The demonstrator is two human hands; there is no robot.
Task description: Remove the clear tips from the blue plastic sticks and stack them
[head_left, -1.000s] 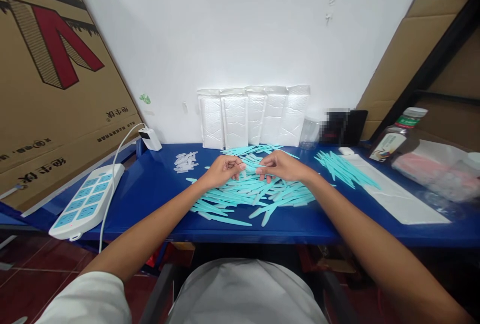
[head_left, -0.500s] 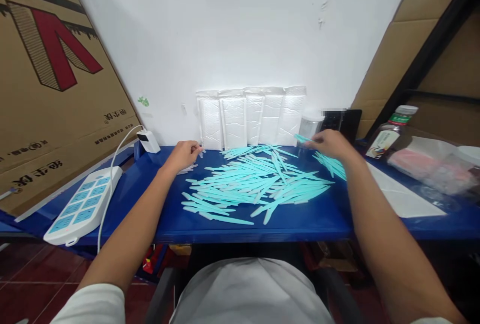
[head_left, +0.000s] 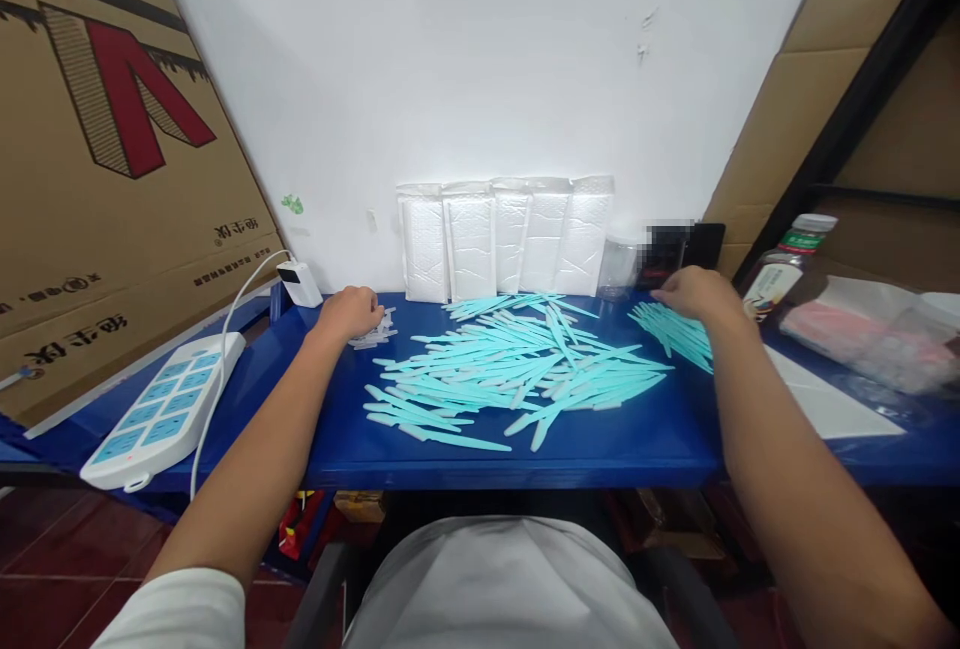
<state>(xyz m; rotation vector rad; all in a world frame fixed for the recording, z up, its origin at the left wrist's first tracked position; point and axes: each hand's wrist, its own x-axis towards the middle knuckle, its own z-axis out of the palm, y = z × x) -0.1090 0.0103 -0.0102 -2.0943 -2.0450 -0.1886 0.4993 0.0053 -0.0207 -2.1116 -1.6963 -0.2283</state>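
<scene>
On the blue table lies a wide pile of teal, pointed plastic sticks (head_left: 510,364) with pale, translucent caps on one end. My left hand (head_left: 352,313) is at the far left of the table, its fingers curled over a small heap of clear caps (head_left: 379,331). What its fingertips hold, if anything, is hidden. My right hand (head_left: 697,293) hovers over a second, neater pile of teal sticks (head_left: 673,333) on the right. Its fingers are pressed together and point left, and no stick shows clearly in them.
White bubble mailers (head_left: 469,244) lean against the wall behind the pile. Beside them stand a clear jar (head_left: 619,269) and a dark object (head_left: 703,244). A bottle (head_left: 784,264) and a pink-filled bag (head_left: 862,329) are at right, a power strip (head_left: 169,404) at left.
My right hand has moved right and slightly down to the right-hand pile; the teal stick it held no longer shows in it. My left hand has shifted left, uncovering more clear caps.
</scene>
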